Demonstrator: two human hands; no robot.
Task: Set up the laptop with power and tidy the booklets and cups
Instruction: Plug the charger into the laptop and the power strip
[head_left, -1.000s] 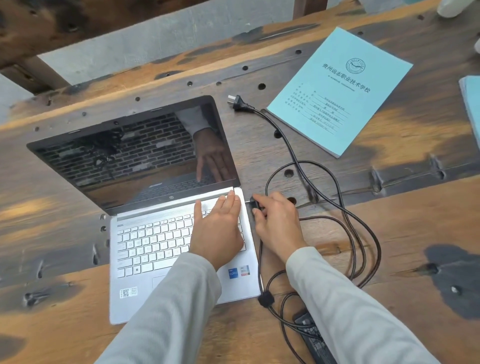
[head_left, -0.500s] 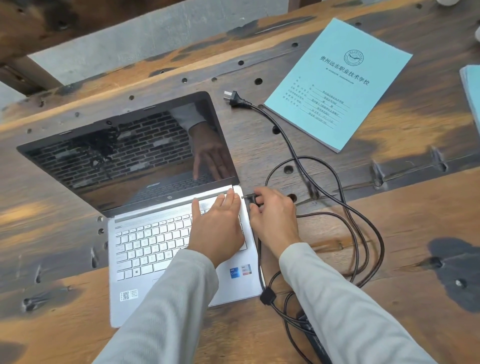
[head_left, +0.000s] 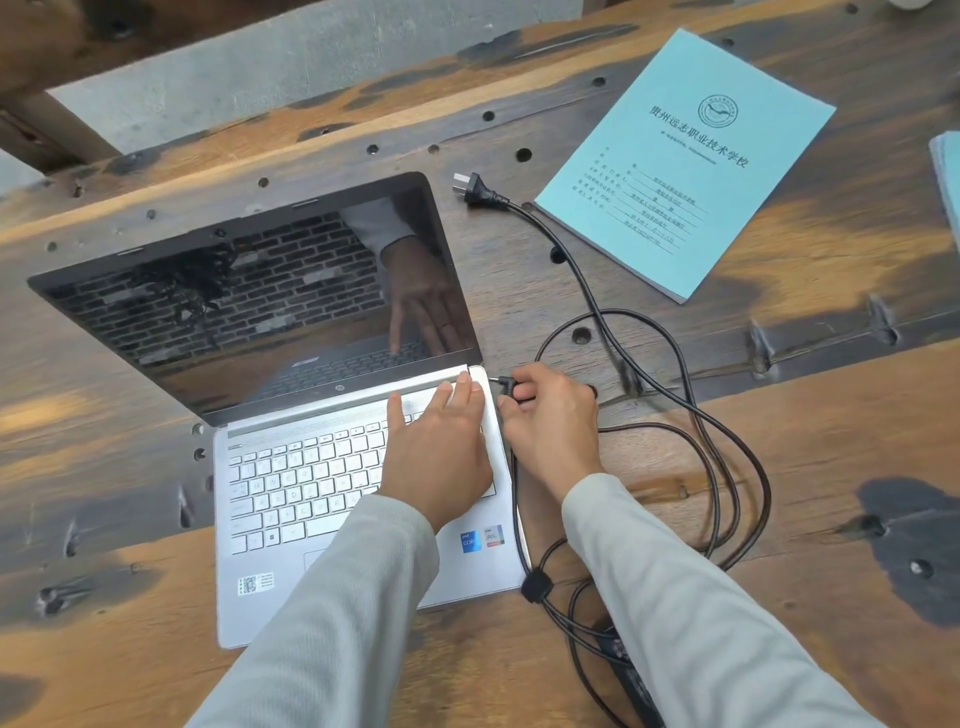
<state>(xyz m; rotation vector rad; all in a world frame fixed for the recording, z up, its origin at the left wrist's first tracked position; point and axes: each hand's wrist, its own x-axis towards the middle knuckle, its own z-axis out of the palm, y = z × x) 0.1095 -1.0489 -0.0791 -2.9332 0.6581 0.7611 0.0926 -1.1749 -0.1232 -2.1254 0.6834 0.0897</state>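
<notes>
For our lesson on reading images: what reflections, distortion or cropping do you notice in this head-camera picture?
Head view: the dark laptop screen mirrors a brick wall and the left hand; wide-angle lens bows the table edges; a second booklet is cropped at the right; lighting soft, shadows faint.

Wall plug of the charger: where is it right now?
Head view: the wall plug lies loose on the wooden table, just past the laptop screen's top right corner and left of the blue booklet.
</notes>
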